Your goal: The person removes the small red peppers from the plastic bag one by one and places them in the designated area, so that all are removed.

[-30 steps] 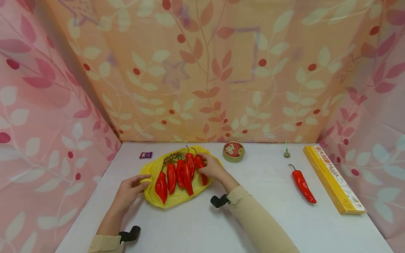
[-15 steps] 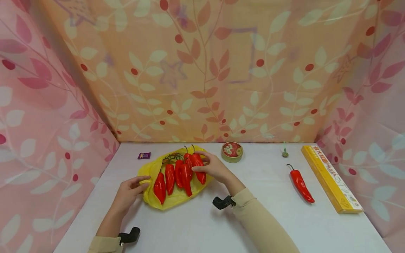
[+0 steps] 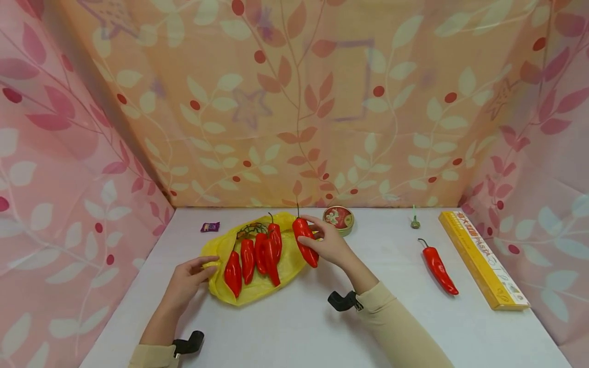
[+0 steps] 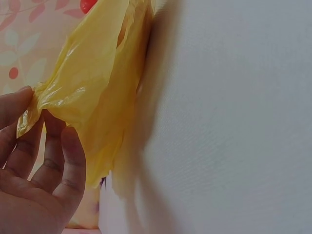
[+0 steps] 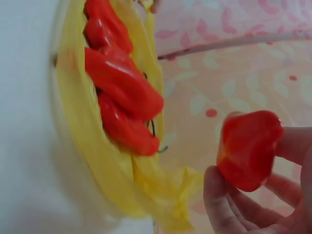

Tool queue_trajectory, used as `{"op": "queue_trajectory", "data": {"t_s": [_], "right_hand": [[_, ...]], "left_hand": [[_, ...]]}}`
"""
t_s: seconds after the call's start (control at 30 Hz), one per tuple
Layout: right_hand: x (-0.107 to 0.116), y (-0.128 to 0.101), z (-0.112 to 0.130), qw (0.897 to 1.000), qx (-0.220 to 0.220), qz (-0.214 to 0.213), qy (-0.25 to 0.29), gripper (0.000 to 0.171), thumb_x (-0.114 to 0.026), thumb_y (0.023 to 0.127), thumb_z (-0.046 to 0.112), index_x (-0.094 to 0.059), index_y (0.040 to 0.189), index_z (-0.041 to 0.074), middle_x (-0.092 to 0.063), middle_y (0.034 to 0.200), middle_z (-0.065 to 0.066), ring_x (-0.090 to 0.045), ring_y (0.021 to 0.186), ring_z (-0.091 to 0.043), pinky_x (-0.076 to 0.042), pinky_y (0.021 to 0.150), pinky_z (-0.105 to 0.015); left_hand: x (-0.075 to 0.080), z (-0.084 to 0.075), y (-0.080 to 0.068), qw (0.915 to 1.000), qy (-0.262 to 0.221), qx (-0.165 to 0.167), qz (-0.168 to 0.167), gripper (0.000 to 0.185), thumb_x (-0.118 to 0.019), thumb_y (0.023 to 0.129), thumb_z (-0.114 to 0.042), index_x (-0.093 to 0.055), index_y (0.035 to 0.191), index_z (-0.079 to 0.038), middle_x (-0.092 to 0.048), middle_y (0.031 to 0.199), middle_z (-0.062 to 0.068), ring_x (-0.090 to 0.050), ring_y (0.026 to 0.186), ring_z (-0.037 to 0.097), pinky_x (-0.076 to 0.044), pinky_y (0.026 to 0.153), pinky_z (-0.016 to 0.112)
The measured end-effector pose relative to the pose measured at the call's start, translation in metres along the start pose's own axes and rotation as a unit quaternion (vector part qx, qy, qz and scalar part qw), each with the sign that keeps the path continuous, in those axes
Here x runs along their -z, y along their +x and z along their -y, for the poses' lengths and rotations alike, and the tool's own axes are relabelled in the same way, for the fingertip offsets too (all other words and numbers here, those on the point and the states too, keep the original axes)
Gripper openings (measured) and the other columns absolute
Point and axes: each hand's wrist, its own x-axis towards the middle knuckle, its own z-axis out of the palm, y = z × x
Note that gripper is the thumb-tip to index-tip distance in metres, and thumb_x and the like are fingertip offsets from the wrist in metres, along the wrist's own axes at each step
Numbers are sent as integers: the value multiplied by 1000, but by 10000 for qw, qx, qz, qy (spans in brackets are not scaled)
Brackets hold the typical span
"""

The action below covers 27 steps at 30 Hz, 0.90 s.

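Note:
A yellow plastic bag (image 3: 287,266) lies spread on the table with several red chili peppers (image 3: 247,260) on it, their dark stems toward the back. My left hand (image 3: 184,281) pinches the bag's left edge; the left wrist view shows thumb and fingertips gathering the yellow film (image 4: 92,73). At the bag's right side, my right hand (image 3: 329,245) holds one red chili pepper (image 3: 303,243) between thumb and fingers, stem up. In the right wrist view that held pepper (image 5: 248,148) is seen end-on, apart from the peppers (image 5: 124,83) in the bag.
To the right lie another red chili pepper (image 3: 439,271) and a yellow pasta box (image 3: 483,260). Along the back are a purple wrapped candy (image 3: 210,227), a round red-and-gold tin (image 3: 338,219) and a small green stem-like piece (image 3: 415,221). Patterned cloth walls enclose the table.
My right hand has taken a pepper from the right side of the bag and moved it rightward, away from the others. The left hand stays at the bag's edge.

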Motion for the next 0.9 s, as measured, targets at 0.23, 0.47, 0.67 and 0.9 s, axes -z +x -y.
{"op": "queue_trajectory", "data": {"t_s": [0.23,0.47,0.67,0.9], "right_hand": [[26,-14,-10,9993,-13,-173,-339,62,-77,90,35,-53,146,26,-66,122,-13,-66,101,-28,-62,76,-39],[51,-29,-20,9954,-99,-425,-850,64,-77,89,36,-53,146,22,-67,123,-14,-65,106,-31,-62,77,-39],[72,-43,-24,9937,-347,-567,-907,64,-77,90,34,-51,148,21,-62,132,-15,-65,108,-33,-63,75,-40],[94,-57,-38,9912,-542,-640,-1026,68,-76,91,36,-47,150,20,-60,134,-19,-63,112,-37,-63,77,-42]], "left_hand": [[1,0,0,10000,17,-16,-13,41,-66,99,-28,-63,137,-13,-53,138,13,-59,106,23,-58,85,22],[0,4,2,10000,-65,-29,27,40,-66,99,-27,-63,136,-13,-52,138,14,-58,106,24,-57,84,21],[0,2,3,9999,-92,-12,50,41,-66,99,-28,-63,137,-13,-51,141,13,-57,110,25,-57,86,21],[0,1,2,9999,-125,19,81,40,-65,100,-27,-63,137,-12,-50,140,13,-56,110,25,-57,86,21]]}}
